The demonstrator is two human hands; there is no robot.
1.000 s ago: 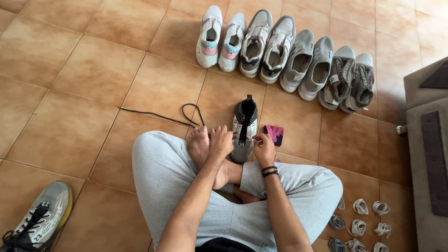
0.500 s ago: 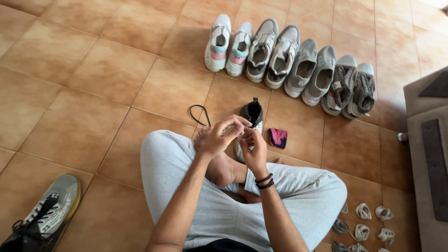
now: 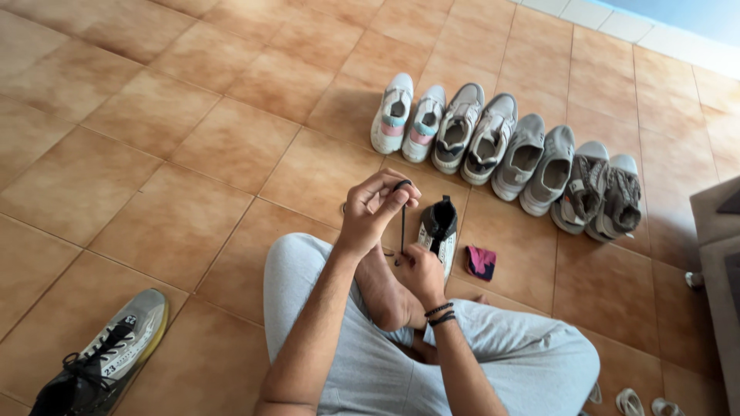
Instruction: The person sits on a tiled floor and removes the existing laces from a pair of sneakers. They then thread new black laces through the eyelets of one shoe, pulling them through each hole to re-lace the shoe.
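I sit cross-legged on the tiled floor in grey trousers. My left hand [image 3: 375, 206] is raised and pinches the top of a black shoelace [image 3: 402, 223], which hangs straight down. My right hand [image 3: 417, 271], with dark bead bracelets on the wrist, grips the lower end of the same lace just left of a grey and black high-top shoe [image 3: 439, 231] standing in front of my bare foot [image 3: 381, 289]. The lace is stretched taut between both hands.
A row of several grey, white and pastel sneakers [image 3: 493, 146] lines the floor beyond. A pink and dark folded cloth [image 3: 481, 262] lies right of the high-top. A matching laced shoe [image 3: 104, 358] lies at lower left. Coiled white laces [image 3: 640, 402] sit lower right, a grey sofa edge [image 3: 721, 254] at right.
The lace that lay stretched across the floor has been gathered up. My left hand rose with it while the right stayed low, pulling it straight. The view tilted upward.
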